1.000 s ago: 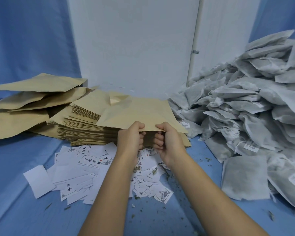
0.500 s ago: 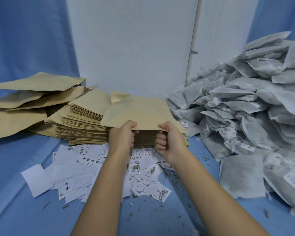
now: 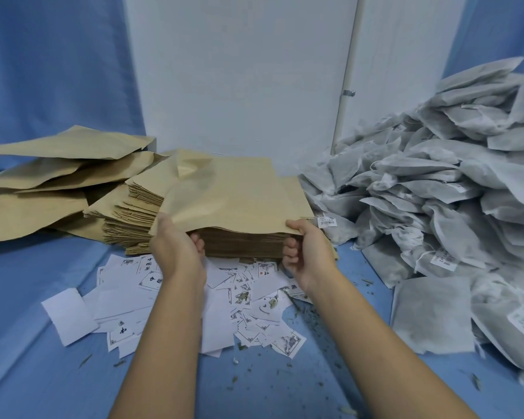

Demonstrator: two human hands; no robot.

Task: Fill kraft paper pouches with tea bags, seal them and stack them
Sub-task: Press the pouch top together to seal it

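A flat kraft paper pouch [image 3: 236, 195] is lifted at its near edge above a thick stack of empty pouches [image 3: 239, 244]. My left hand [image 3: 176, 246] holds the pouch's near left corner, fingers curled under it. At the near right corner my right hand [image 3: 303, 249] pinches the edge with the thumb on top. A large heap of grey tea bags [image 3: 436, 192] with white labels fills the right side. Filled, puffy pouches [image 3: 52, 173] lie piled at the far left.
Scattered white paper labels [image 3: 176, 297] cover the blue cloth [image 3: 28, 373] below my hands. Loose tea crumbs dot the cloth near the front. A white wall panel [image 3: 239, 71] stands behind the stacks, blue curtain on both sides.
My hands have spread apart along the pouch's near edge, from its middle to its two corners, and the top pouch has risen off the stack.
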